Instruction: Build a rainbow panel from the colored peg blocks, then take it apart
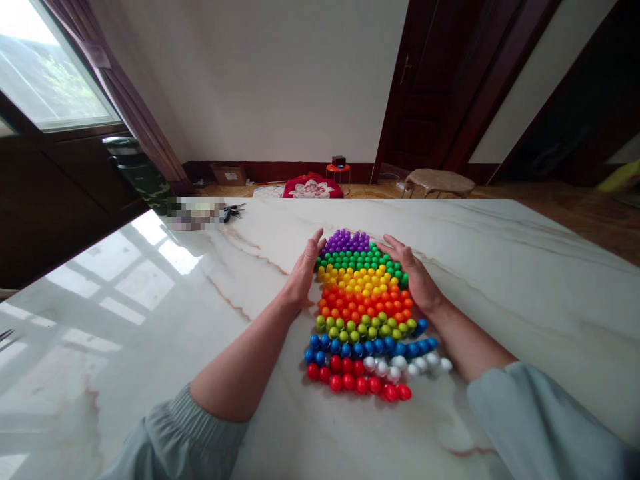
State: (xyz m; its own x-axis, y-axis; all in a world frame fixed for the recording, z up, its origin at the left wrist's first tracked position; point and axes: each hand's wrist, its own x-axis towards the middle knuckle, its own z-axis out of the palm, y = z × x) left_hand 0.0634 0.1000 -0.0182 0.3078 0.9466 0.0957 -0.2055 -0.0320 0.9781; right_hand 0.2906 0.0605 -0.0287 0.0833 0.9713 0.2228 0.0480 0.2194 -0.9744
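Rows of round coloured beads (353, 310) lie on the marble-patterned table in bands: purple farthest, then green, yellow, orange, lime, blue, white and red nearest. Against the left edge of the purple and green bands rests my left hand (304, 270), fingers stretched out. My right hand (411, 270) lies along the right edge near the green and orange bands, its fingers also extended and apart. Between the two hands sit the far rows. The red beads (349, 383) and white beads (399, 367) lie nearer my body, with nothing touching them.
At the table's far left stand a camouflage-patterned flask (140, 173) and dark-handled scissors (234, 212) by a blurred patch. The glossy tabletop (525, 287) reflects the window. Beyond its far edge are a round stool (440, 180), a red floral cushion (313, 187) and a cardboard box (230, 175).
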